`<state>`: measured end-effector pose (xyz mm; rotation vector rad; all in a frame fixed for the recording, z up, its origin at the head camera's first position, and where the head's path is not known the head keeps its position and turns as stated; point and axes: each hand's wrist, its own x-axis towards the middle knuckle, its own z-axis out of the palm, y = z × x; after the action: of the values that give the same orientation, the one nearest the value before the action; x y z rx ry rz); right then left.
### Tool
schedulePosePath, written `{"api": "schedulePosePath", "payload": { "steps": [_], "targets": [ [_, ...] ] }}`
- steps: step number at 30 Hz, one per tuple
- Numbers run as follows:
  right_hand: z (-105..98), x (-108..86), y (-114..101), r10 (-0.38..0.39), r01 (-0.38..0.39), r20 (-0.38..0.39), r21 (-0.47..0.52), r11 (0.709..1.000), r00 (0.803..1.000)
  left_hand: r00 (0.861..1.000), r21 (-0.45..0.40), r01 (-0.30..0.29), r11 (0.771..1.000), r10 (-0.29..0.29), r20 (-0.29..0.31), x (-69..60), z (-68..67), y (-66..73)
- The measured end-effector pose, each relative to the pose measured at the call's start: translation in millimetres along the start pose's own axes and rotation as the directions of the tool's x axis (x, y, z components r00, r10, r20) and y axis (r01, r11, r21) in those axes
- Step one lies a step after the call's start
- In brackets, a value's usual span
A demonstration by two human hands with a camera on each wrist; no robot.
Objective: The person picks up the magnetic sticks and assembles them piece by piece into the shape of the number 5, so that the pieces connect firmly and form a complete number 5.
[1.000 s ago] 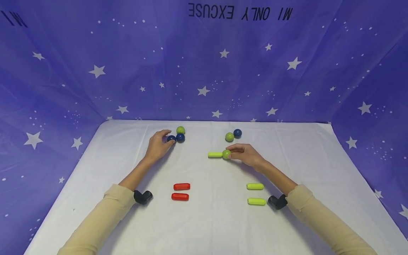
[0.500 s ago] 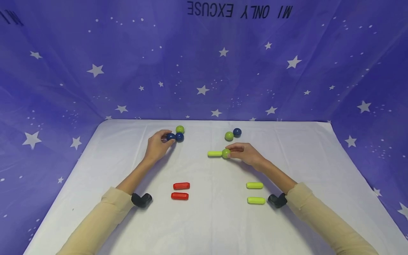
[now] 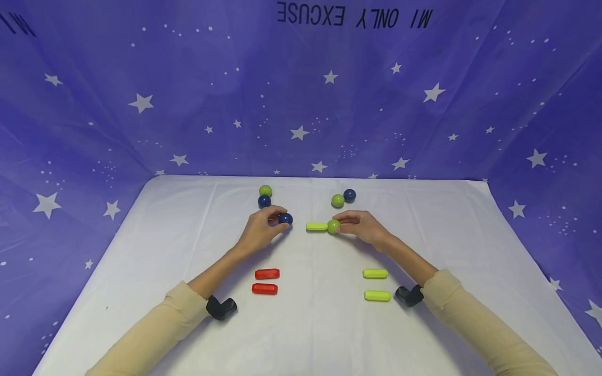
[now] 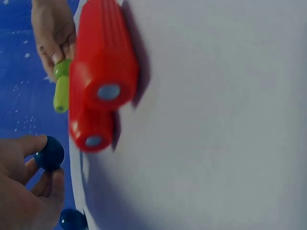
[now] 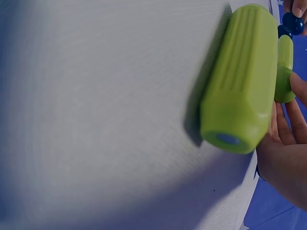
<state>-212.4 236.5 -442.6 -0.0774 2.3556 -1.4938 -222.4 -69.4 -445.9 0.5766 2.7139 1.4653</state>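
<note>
Take the yellow-green faceted plastic-looking rod near the middle of the white-covered tabletop as your landmark; beyond it and to its left sit a loose glossy blue ball and, just behind that, a loose glossy green ball; on your side of the landmark, also to the left, lie a red ridged plastic-looking rod and, just in front of it, a second red ridged rod, neither with a ball on it; just left of the landmark, the fingers of your left hand pinch another glossy blue ball, apart from the landmark's bare left end.

At the landmark's right end sits another glossy green ball, touching it; your right hand has that ball between its fingers; whether the rod rests on the cloth or hangs just above it, you cannot tell; beyond and to the right lie a spare green ball and a spare blue ball; nearer you on the right, two loose yellow-green rods lie side by side.

By my judgement you are early on; one rod-and-ball joint looks made, while the landmark's left end and every other piece remain unjoined.
</note>
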Motion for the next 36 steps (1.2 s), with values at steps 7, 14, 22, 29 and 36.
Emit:
{"api": "schedulePosePath", "payload": {
  "steps": [7,14,22,29,36],
  "targets": [
    [1,1.0,-1,-0.013,0.013,0.010,-0.005,1.000,1.000,0.999,-0.030,0.008,1.000,-0.007,0.035,3.0,18.4,1.4],
    [1,1.5,-2,-0.011,0.011,0.004,0.007,1.000,1.000,0.998,-0.085,0.018,0.996,-0.013,0.053,4.8,28.6,3.7],
    [1,2.0,-2,-0.011,0.011,0.006,0.002,1.000,1.000,0.998,-0.074,0.014,0.997,-0.010,0.056,5.3,31.0,5.4],
    [1,1.9,-2,-0.014,0.014,0.005,-0.005,1.000,1.000,0.997,-0.064,0.012,0.998,-0.007,0.073,5.7,30.2,5.2],
    [0,2.4,-2,0.016,-0.016,-0.003,-0.001,1.000,1.000,0.996,-0.057,0.002,0.998,0.003,0.094,4.2,26.0,5.5]
  ]
}}
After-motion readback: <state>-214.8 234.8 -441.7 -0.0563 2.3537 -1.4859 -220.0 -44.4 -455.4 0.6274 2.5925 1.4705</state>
